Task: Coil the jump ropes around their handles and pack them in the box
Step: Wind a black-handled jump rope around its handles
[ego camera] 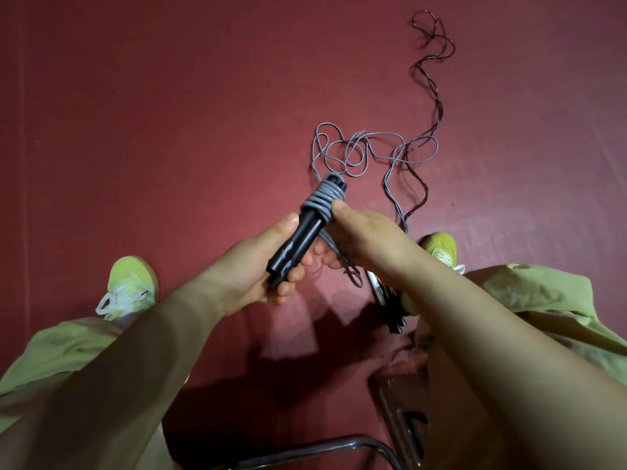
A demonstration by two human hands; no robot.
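Forearms fill the bottom of my view, both reaching out over the red floor (169, 113). My left hand (268, 266) has its fingers curled tight round the lower half of the black handles (295, 245), the pair held together and tilted up and away from me. My right hand (356, 232) is just beside them, thumb pressed onto the grey coil (322, 198) at the upper end, fingers tucked under and pinching the rope where it runs off the wraps.

So I'm mid-coil on the grey jump rope (359, 147). Several turns sit snug near the top of the handles; plenty of slack lies in loose loops on the floor beyond my hands. Next move, as I read it: carry the rope round the handles again, keep tension so the wraps stack downward, and let the left hand hold steady or roll the handles to meet it. Those floor loops cross each other, so they may snag as I draw them in.

Further out, the dark jump rope (437, 96) snakes away toward the top right, crossing the grey one; untouched, its turn comes later. Another set of handles (390, 307) lies by my right shoe (437, 249). Left shoe (129, 286) sits well apart. Down near my right arm, a dim shape may be the box; I can't tell.
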